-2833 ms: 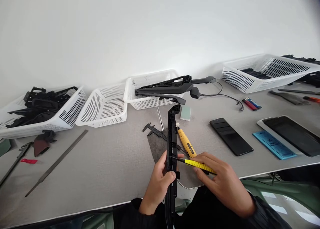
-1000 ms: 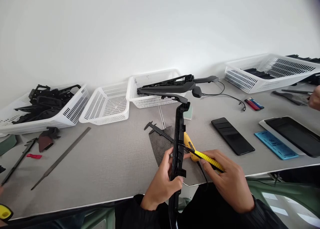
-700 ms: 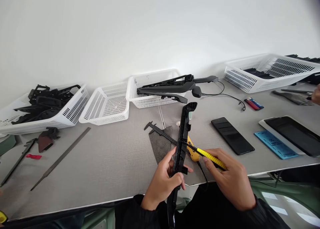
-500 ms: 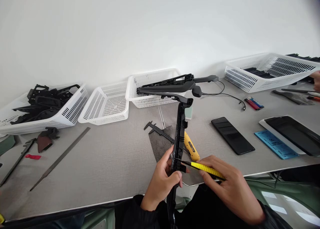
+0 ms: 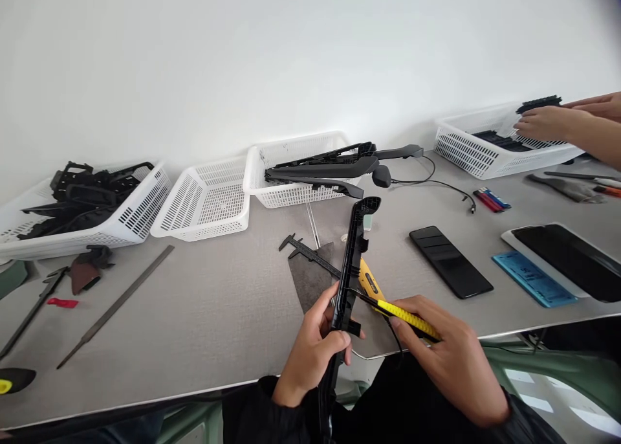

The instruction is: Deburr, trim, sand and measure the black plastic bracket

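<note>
My left hand (image 5: 315, 350) is wrapped round a long black plastic trim piece (image 5: 352, 256), held upright at a slant over the table's front edge. Its ribbed side shows; the lower end hangs down towards my lap. In my right hand (image 5: 451, 356) is a yellow-handled knife (image 5: 405, 318), its thin dark tip touching the trim piece just above my left fingers. Behind the piece lie a yellow tool (image 5: 371, 282) with a dark cord, and a black caliper (image 5: 310, 253) across a dark grey sheet (image 5: 303, 282).
White baskets (image 5: 201, 227) line the wall, some holding black plastic parts (image 5: 97, 195). A flat file (image 5: 116, 305) lies on the left. To the right are a phone (image 5: 451, 263) and a blue plate (image 5: 531, 279). Another person's hands (image 5: 548, 123) hold a black part over the right basket.
The knife tip has moved slightly up along the trim piece, which has tilted a little to the right. Another person's hands have come over the right basket with a black part.
</note>
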Demonstrator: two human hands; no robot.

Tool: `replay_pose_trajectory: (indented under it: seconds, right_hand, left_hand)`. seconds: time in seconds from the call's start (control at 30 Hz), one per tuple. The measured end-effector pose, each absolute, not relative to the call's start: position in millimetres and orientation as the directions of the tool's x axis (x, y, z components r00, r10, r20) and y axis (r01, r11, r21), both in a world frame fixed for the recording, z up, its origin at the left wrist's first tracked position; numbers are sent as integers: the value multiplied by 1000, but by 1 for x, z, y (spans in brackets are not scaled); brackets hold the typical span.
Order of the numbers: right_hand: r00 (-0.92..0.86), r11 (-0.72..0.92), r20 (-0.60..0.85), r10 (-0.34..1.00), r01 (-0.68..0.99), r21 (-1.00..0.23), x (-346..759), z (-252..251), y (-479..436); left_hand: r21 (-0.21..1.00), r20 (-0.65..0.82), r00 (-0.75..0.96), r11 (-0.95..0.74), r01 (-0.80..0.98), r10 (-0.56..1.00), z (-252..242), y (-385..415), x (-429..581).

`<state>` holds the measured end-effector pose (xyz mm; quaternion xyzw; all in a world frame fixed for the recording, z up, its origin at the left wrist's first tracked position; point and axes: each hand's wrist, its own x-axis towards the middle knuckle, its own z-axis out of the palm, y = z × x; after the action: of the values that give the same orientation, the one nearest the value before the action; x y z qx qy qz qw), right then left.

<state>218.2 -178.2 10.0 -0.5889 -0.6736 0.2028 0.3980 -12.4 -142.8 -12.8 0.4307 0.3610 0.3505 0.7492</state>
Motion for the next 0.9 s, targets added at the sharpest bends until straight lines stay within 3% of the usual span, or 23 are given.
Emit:
replay_pose_trajectory:
  seconds: [0.17,0.3,0.5,0.9]
  right_hand:
    - [-80,255,259,963,590,-766,217,12,-179]
    - [24,185,253,967,615,-766,218,12,-180]
    - [-25,188,216,976,595,-781,216,12,-182]
    - [64,137,216,974,594,-793,215,-3,-181]
  left_hand:
    - [902,-244,494,382,-199,835,-12,-143,-12]
    - [901,-242,487,381,-209,839,-13,-143,-13]
    - [907,-242,495,376,-190,834,-10,-143,-13]
    - [916,-148,514,313,-251,845,-16,-143,-16]
